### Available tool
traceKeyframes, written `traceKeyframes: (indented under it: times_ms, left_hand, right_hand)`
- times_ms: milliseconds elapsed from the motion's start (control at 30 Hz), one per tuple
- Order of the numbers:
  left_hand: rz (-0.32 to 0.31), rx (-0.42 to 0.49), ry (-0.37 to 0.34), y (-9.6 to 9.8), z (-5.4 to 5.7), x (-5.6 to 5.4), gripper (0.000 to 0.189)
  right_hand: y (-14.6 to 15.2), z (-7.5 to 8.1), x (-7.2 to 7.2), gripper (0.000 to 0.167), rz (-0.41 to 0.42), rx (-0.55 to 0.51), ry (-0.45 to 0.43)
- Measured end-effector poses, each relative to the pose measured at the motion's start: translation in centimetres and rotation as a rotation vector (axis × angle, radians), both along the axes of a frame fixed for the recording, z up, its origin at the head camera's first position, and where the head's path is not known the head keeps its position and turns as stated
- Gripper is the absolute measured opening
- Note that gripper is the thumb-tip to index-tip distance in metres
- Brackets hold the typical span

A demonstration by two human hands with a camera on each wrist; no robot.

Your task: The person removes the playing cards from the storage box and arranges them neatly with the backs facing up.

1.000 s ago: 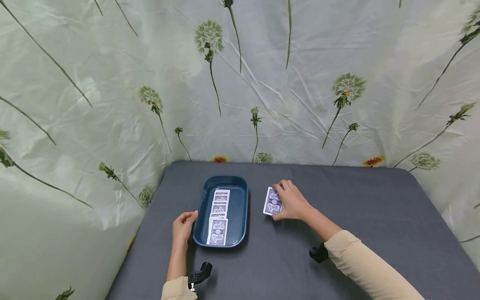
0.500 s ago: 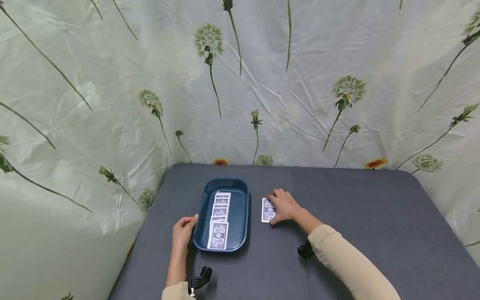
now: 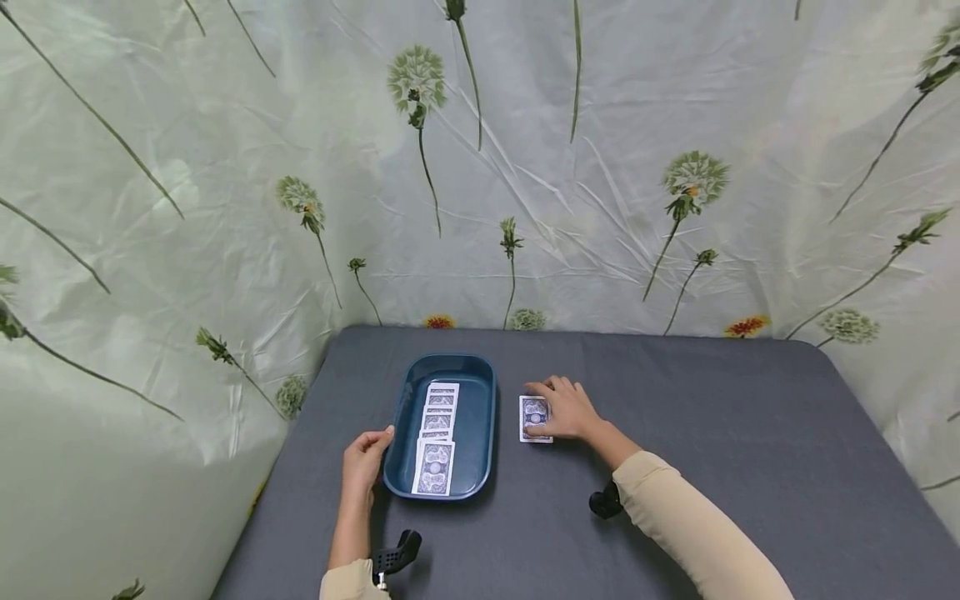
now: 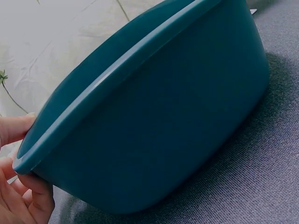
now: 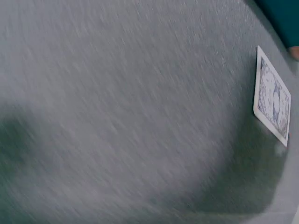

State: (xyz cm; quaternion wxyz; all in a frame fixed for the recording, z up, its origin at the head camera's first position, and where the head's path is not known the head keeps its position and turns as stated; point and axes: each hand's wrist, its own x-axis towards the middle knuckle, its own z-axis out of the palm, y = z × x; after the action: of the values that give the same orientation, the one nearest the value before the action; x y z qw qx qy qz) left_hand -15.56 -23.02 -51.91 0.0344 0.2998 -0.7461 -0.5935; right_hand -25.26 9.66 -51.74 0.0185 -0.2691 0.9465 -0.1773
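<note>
My left hand (image 3: 363, 458) pinches the left rim of a deep blue tray (image 3: 483, 450). In the left wrist view, the thumb and fingers meet around the rim of the tray (image 4: 140, 126). Inside the tray, several playing cards (image 3: 437, 467) lie face down in an overlapping column. My right hand (image 3: 568, 410) hovers over a blue-backed playing card (image 3: 529, 411) lying on the table to the right of the tray. The thumb crosses the card's lower part, and the fingers reach past its top edge. That playing card (image 5: 274, 98) shows flat in the right wrist view, where most of the hand is out of frame.
A dark grey cloth covers the table (image 3: 697, 417). Behind and to the left hangs a pale curtain (image 3: 480, 183) printed with flowers. A black wrist camera mount (image 3: 606, 502) sits under the right forearm, another black mount (image 3: 397, 552) at the left one.
My right hand has moved left and lowered the playing card onto the table beside the tray. Its thumb has shifted from the card's bottom edge to over its back. The left hand stays on the rim.
</note>
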Motion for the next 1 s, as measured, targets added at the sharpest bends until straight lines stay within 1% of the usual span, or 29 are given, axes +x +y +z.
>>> traceKeyframes:
  times_ms: [100, 200, 300, 367, 400, 467, 533, 633, 733, 867, 1000]
  left_hand:
    - [0.012, 0.007, -0.003, -0.2, 0.0, 0.0, 0.036]
    - [0.020, -0.009, -0.006, -0.5, 0.1, 0.1, 0.037]
    - [0.017, -0.019, -0.008, -0.6, 0.2, 0.2, 0.040]
    - [0.019, -0.014, -0.011, -0.7, 0.3, 0.2, 0.040]
    - [0.020, -0.011, -0.013, -0.7, 0.3, 0.2, 0.041]
    - [0.026, -0.007, -0.015, -0.6, 0.3, 0.2, 0.040]
    - [0.032, 0.004, -0.015, -0.5, 0.3, 0.1, 0.040]
    - [0.026, 0.018, -0.013, -0.3, 0.2, -0.1, 0.040]
    - [0.012, 0.022, -0.014, -0.1, 0.1, -0.2, 0.042]
    - [0.012, 0.012, -0.001, 0.1, 0.0, -0.1, 0.042]
    - [0.003, -0.005, 0.005, 0.2, -0.4, 0.4, 0.041]
  right_hand:
    - [-1.1, 0.2, 0.5, 0.064, -0.053, -0.154, 0.113]
    - [-3.0, 0.6, 1.0, 0.055, -0.060, -0.269, 0.222]
    - [-5.2, 1.3, 1.8, 0.050, -0.012, -0.336, 0.314]
    - [-6.6, 1.7, 2.3, 0.047, 0.040, -0.348, 0.346]
    - [-7.3, 2.0, 2.5, 0.046, 0.067, -0.344, 0.348]
    - [-8.6, 2.4, 3.0, 0.045, 0.113, -0.321, 0.332]
    - [-9.8, 2.7, 3.3, 0.046, 0.149, -0.272, 0.300]
    - [-11.4, 3.0, 4.0, 0.050, 0.184, -0.152, 0.248]
    - [-12.9, 3.0, 4.6, 0.056, 0.209, -0.042, 0.210]
    - [-14.7, 2.5, 5.2, 0.065, 0.204, 0.038, 0.135]
    - [-15.6, 1.3, 6.1, 0.072, 0.168, 0.097, 0.059]
